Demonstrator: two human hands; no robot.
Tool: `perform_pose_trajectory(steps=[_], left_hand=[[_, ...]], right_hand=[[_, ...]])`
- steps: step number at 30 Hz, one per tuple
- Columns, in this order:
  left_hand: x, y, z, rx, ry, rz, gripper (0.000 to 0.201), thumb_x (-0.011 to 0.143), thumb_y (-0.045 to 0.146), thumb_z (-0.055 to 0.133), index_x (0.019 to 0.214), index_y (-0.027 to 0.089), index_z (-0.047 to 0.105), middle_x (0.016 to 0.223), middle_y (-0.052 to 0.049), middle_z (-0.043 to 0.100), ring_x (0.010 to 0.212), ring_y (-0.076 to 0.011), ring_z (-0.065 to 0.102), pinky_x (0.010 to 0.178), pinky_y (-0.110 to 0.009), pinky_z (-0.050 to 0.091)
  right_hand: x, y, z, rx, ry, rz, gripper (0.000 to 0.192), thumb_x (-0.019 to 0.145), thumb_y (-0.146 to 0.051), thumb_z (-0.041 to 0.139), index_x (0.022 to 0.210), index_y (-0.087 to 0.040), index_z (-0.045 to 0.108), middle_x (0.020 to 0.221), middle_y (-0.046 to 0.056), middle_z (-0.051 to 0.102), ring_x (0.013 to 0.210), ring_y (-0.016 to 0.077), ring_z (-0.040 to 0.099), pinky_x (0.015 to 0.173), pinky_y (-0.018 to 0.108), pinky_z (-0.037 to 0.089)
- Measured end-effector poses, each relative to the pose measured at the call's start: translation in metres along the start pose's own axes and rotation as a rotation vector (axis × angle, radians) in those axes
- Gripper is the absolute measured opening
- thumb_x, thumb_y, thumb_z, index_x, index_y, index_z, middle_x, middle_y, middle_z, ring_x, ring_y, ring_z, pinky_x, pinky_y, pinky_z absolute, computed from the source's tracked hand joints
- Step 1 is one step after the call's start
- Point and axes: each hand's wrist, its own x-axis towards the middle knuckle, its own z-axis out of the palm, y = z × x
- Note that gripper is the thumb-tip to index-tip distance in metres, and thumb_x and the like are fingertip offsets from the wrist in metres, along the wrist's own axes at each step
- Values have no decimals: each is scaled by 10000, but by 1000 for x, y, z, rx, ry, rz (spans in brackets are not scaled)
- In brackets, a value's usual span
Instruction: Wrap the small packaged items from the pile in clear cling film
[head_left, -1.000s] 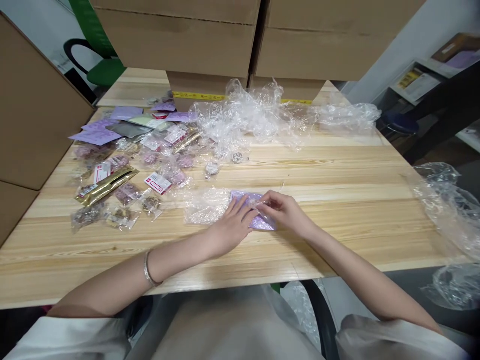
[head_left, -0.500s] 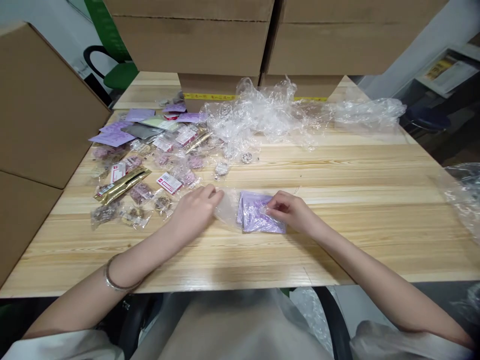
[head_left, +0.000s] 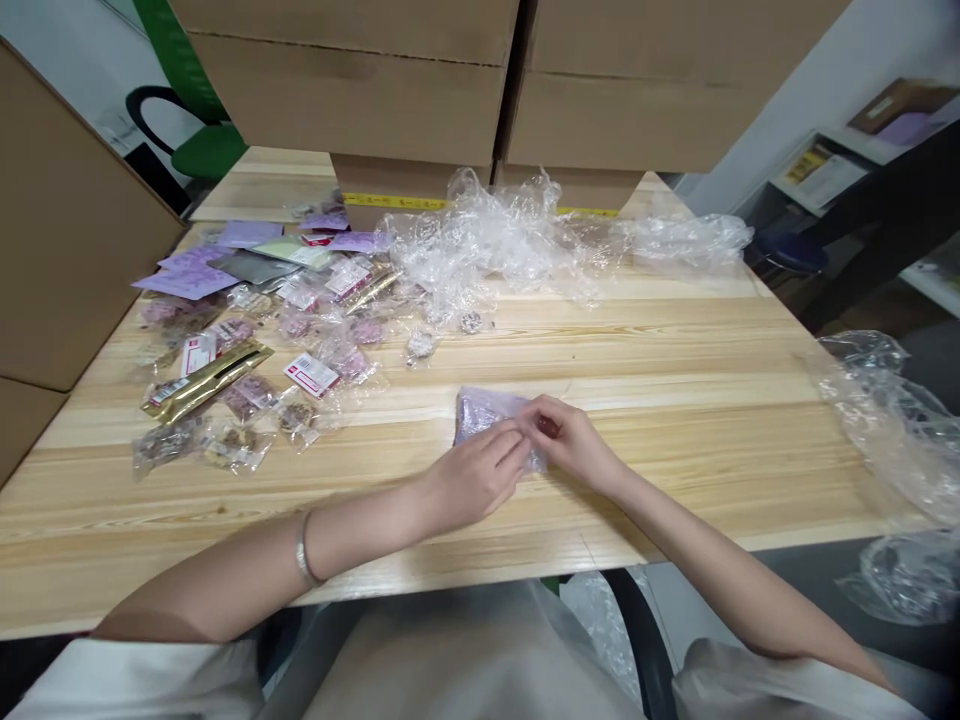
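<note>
Currently, your left hand: pinching clear wrap over the purple packet
Right hand: pinching it too
Purple packet: toward the worktop front edge

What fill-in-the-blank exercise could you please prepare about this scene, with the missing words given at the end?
1. The left hand and the right hand meet at a ____ packet.
2. The bracelet is on the same arm as the ____ hand.
3. The chair seat beyond the table is ____.
4. The tape on the cardboard box is ____.

Missing words: purple; left; green; yellow.
</note>
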Motion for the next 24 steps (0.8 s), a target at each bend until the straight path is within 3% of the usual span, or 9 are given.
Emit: perform_pose_trajectory(steps=[3,6,9,11,14,18,20,21,24], left_hand=[[-12,-9,-7,-15,-78,-56,404,937,253,495,1317,121,523,1345,-185,544,1350,-340,419,1072,-515,396],[-15,-20,-15,-37,-170,-99,497,889,305,566,1370,194,510,1516,-177,380,1438,-372,279,1120,-566,296],[-10,-35,-22,-105,-267,-89,597,812,264,619,1395,240,490,1511,-156,396,1396,-347,360,1120,-527,306],[-4,-44,-26,-123,-315,-88,665,771,216,633,1413,242,465,1470,-156,446,1320,-344,451,1087,-516,350],[5,-55,-29,-139,-338,-59,654,755,178,649,1387,209,483,1368,-151,541,1212,-327,537,1040,-483,401],[15,-62,-28,-328,-215,-19,468,847,252,639,1305,237,543,1280,-108,624,1153,-272,591,997,-406,437],[18,-62,-26,-489,-94,-112,389,879,300,628,1257,250,549,1205,-82,658,1084,-237,622,939,-364,467],[18,-63,-25,-558,-11,-196,361,888,318,623,1234,247,544,1176,-77,659,1070,-227,620,924,-353,471],[19,-66,-20,-692,246,-473,268,939,354,554,1172,224,530,1150,-88,618,1089,-220,572,932,-357,457]], right_hand=[[-14,-1,-9,-147,-87,-214,344,877,-189,530,1207,-219,623,1172,109,623,1099,238,589,925,424,483],[-28,-3,-12,-354,-122,-389,648,824,-259,637,1433,-198,423,1452,166,455,1380,317,377,1106,552,328],[-33,-1,-9,-413,-151,-425,906,797,-329,688,1534,-151,191,1570,196,281,1460,305,251,1150,528,289],[-29,1,-6,-444,-159,-422,899,820,-322,669,1545,-166,161,1579,181,278,1449,277,291,1129,484,341],[-18,5,-4,-559,-130,-450,745,893,-263,597,1539,-197,232,1515,141,420,1373,252,429,1060,446,425],[-12,7,-8,-588,18,-595,535,959,-158,485,1482,-169,372,1373,152,579,1236,236,577,930,394,514],[-14,8,-20,-474,62,-537,390,962,-201,505,1351,-189,539,1224,126,684,1066,221,675,824,345,551],[-15,11,-29,-392,109,-438,300,948,-261,548,1231,-200,627,1105,102,732,943,214,709,748,319,561],[-11,26,-74,-97,456,94,257,805,-444,714,868,-195,694,720,28,712,574,165,643,503,257,503]])
